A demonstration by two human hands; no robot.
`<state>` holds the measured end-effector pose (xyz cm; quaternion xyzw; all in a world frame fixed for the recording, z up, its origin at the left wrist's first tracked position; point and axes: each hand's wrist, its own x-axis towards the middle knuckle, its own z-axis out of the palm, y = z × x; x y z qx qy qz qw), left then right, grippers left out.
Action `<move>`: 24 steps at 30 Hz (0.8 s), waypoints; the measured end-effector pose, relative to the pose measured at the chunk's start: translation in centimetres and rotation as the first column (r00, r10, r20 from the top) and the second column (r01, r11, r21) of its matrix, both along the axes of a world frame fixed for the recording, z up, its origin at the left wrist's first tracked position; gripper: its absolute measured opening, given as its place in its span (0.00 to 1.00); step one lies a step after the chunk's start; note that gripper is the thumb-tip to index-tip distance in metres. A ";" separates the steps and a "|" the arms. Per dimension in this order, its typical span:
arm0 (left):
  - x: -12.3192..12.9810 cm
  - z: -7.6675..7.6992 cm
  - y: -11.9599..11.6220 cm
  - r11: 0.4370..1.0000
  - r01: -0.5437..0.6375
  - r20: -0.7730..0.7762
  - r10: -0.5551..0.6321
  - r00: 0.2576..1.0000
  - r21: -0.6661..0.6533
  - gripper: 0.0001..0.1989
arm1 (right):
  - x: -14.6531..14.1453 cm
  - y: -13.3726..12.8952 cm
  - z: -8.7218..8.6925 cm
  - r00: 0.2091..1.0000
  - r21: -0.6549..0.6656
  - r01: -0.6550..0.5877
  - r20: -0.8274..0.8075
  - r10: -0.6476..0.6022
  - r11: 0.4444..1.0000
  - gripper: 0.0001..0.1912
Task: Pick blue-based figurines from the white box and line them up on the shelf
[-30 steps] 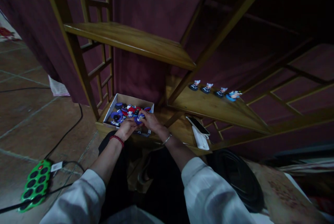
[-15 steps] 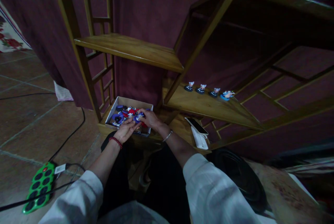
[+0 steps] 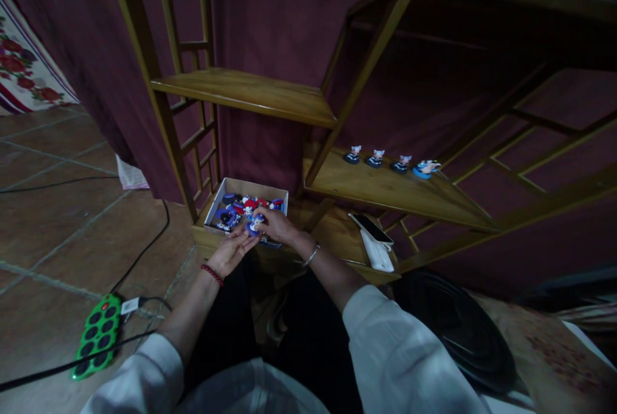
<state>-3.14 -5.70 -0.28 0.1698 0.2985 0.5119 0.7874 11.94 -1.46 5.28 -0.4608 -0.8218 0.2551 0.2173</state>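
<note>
A small purple and white figurine (image 3: 254,225) is pinched in my right hand (image 3: 278,225), just above the near edge of a white cardboard box (image 3: 216,205). My left hand (image 3: 234,250) lies palm up right beside it, fingers stretched out below the figurine; whether they touch it is hard to tell. Inside the box are several more figurines, among them a red and white one (image 3: 249,206) and purple and black ones (image 3: 226,215). The box rests on the lowest board of a wooden shelf unit.
Several figurines (image 3: 376,157) stand in a row on the middle wooden shelf (image 3: 385,184) to the right. A phone (image 3: 371,229) leans on a white object (image 3: 378,252) on the low board. A green power strip (image 3: 99,335) with cables lies on the tiled floor at left.
The figurine in my right hand is tilted more upright and sits a little lower. My left hand has opened flatter and drawn slightly down from it. The camera view has shifted slightly.
</note>
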 end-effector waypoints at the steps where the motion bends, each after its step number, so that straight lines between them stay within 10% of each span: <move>1: 0.1 -0.2 0.0 1.000 -0.005 0.013 0.005 1.000 -0.006 0.06 | 0.0 -0.1 -0.1 1.000 -0.006 0.008 -0.005 -0.008 1.000 0.12; 24: -0.1 -0.6 0.9 0.999 -0.025 -0.029 0.025 0.999 0.022 0.07 | -0.1 0.7 -1.2 0.992 -0.001 0.102 0.078 -0.102 0.995 0.13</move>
